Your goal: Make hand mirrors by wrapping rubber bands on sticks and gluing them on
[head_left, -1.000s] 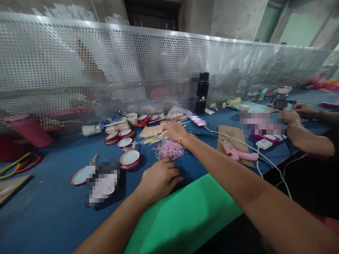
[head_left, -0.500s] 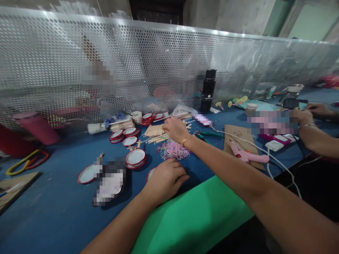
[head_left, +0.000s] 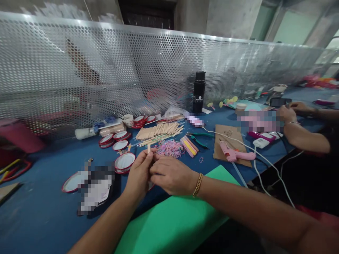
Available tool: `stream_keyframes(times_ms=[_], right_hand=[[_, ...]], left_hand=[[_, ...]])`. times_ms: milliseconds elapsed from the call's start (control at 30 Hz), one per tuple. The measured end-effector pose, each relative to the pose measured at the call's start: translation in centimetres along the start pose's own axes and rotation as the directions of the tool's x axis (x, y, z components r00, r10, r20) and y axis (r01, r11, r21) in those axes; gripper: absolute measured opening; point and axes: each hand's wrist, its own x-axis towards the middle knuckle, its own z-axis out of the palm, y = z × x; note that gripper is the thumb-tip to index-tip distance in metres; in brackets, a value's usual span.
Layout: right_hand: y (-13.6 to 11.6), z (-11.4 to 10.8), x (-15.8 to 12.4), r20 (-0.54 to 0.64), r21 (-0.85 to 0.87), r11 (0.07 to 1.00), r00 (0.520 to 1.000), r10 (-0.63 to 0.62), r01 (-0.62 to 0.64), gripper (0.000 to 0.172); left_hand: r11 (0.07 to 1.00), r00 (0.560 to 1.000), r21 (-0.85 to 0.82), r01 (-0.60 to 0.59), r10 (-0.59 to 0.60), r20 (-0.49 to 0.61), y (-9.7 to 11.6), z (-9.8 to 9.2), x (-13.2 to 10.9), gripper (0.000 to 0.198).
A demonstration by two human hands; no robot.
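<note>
My left hand [head_left: 139, 173] is closed on a flat wooden craft stick [head_left: 148, 148], its pale end standing up past the thumb. My right hand [head_left: 172, 175], a gold bracelet at its wrist, is against the left one. Its fingers are curled, and whatever they pinch is hidden. Just beyond both hands lies a heap of small colored elastic bands [head_left: 171, 149]. Behind that is a spread of craft sticks [head_left: 160, 129]. Left of my hands sit white discs with red rims [head_left: 125, 161]. Green sheet material [head_left: 174, 218] lies under my right forearm.
A pink glue gun [head_left: 235, 153] rests on cardboard [head_left: 218, 132], its white cable crossing the table. Glue-stick-like colored rods [head_left: 189, 146], green-handled pliers [head_left: 200, 138] and a black bottle [head_left: 199, 93] stand or lie ahead. Another person's hands [head_left: 287, 114] work at the right.
My right hand has come back from the craft stick pile to meet my left hand. The left has risen from the table and now holds a craft stick upright. The view has turned slightly right.
</note>
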Motion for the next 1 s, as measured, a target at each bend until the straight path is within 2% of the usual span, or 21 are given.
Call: stream_keyframes(times_ms=[67,133,167,233,333,400,500,633,700,867,1000], right_hand=[[-0.1,0.1,0.0,-0.019,0.07,0.998,1.0,0.007,-0.005,0.014],[-0.1,-0.1,-0.1,-0.093,0.139,0.984,0.988,0.125,-0.112,0.017],[0.0,-0.3,-0.2,-0.139,0.172,0.966,0.966,0.218,-0.193,0.021],[0.3,-0.5,-0.4,-0.218,0.232,0.909,0.892,0.397,-0.347,0.026],[0.9,-0.8,-0.6,-0.274,0.291,0.842,0.804,0.528,-0.454,0.027],[1.1,-0.8,-0.7,-0.275,0.318,0.83,0.793,0.544,-0.459,0.025],[1.1,-1.0,-0.8,-0.271,0.347,0.839,0.811,0.518,-0.42,0.023],[0.6,-1.3,-0.6,-0.244,0.39,0.857,0.859,0.45,-0.338,0.025],[0.4,-1.3,-0.6,-0.234,0.421,0.85,0.868,0.439,-0.317,0.025],[0.5,-1.1,-0.7,-0.239,0.482,0.814,0.845,0.479,-0.326,0.022],[0.7,-0.7,-0.6,-0.258,0.51,0.773,0.791,0.555,-0.376,0.011]], left_hand=[[0.999,0.999,0.002,-0.051,0.051,-0.018,0.2,-0.1,0.1,0.032],[0.994,0.995,0.039,-0.1,0.101,-0.021,0.2,-0.2,0.2,0.03],[0.99,0.993,0.078,-0.115,0.117,-0.019,0.1,-0.2,0.2,0.029],[0.976,0.993,0.183,-0.117,0.12,-0.001,-0.1,-0.1,0.1,0.034],[0.925,0.992,0.359,-0.124,0.101,0.082,-0.7,0.0,-0.4,0.047],[0.881,0.984,0.446,-0.158,0.101,0.148,-0.9,0.0,-0.8,0.049],[0.847,0.973,0.492,-0.2,0.113,0.2,-1.0,0.0,-1.1,0.05],[0.858,0.976,0.483,-0.178,0.091,0.197,-0.9,0.2,-1.4,0.053],[0.881,0.98,0.453,-0.135,0.051,0.194,-0.9,0.4,-1.5,0.054],[0.923,0.977,0.373,-0.094,0.013,0.215,-1.2,0.5,-1.5,0.054],[0.915,0.967,0.389,-0.107,0.005,0.253,-1.4,0.3,-1.3,0.051]])
